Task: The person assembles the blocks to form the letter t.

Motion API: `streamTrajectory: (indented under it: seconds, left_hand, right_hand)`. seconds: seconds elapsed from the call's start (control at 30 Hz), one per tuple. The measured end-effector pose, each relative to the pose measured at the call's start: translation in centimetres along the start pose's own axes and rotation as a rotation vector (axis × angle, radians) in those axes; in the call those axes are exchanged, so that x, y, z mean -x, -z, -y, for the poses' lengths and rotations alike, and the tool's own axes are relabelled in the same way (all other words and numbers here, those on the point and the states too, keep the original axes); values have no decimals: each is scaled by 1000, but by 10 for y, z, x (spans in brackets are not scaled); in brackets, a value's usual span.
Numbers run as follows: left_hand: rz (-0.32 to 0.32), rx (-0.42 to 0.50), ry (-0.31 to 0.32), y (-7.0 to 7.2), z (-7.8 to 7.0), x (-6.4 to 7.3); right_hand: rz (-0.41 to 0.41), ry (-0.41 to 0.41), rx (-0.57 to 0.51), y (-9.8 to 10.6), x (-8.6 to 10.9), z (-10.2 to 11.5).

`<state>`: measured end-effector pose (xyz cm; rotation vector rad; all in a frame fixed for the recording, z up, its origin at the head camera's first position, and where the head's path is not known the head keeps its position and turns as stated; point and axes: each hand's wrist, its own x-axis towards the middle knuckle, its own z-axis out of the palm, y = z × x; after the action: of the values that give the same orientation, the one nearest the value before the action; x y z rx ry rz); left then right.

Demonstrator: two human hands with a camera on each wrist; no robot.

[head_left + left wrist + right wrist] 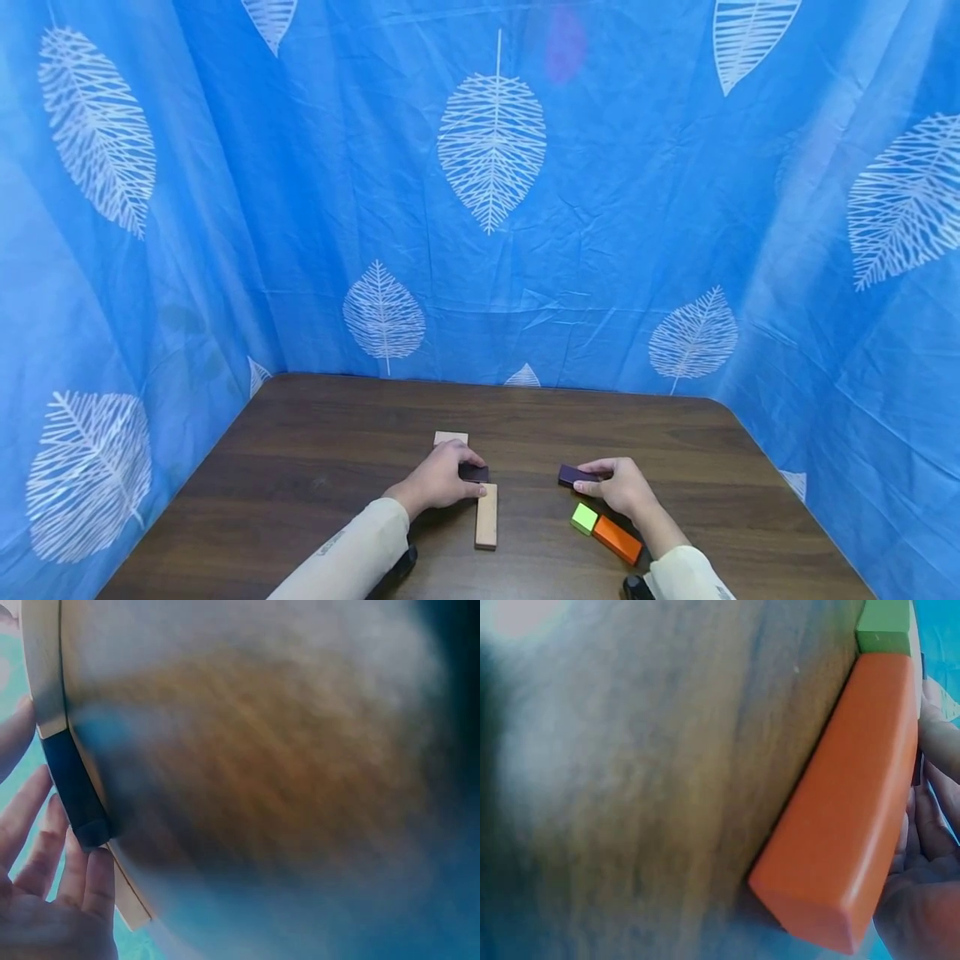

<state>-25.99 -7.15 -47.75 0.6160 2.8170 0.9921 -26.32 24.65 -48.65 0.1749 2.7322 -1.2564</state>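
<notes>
In the head view my left hand (442, 479) is over a dark block (475, 474), thumb on its near side and fingers at its far side. The left wrist view has fingertips against this dark block (76, 787). It lies end to end between a pale wooden block (486, 518) toward me and another pale block (451, 437) beyond, partly covered by the hand. To the right, my right hand (618, 485) pinches a dark purple block (576, 476) between thumb and fingers; its right end is hidden.
An orange block (617, 539) and a lime-green cube (584, 518) touch end to end on the brown wooden table (322, 467), just on the near side of my right hand. A blue curtain with white leaf prints (585, 275) surrounds the table's back and sides.
</notes>
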Motion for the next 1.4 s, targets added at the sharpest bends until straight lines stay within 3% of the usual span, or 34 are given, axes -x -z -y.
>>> streamTrajectory:
  seconds: [0.37, 0.6, 0.77, 1.03, 1.4]
  left_hand:
    - [-3, 61, 23, -2, 3, -2]
    - [-14, 67, 7, 1, 3, -3]
    - [-8, 68, 2, 1, 4, -3]
    - [-25, 71, -16, 0, 4, -1]
    - [-24, 80, 12, -1, 3, -2]
  right_hand:
    - [3, 88, -12, 4, 0, -5]
    - [-35, 179, -6, 14, 4, -2]
    - [-19, 205, -17, 21, 8, -3]
    - [13, 197, 2, 20, 8, -1]
    - [-3, 184, 90, 7, 4, 0]
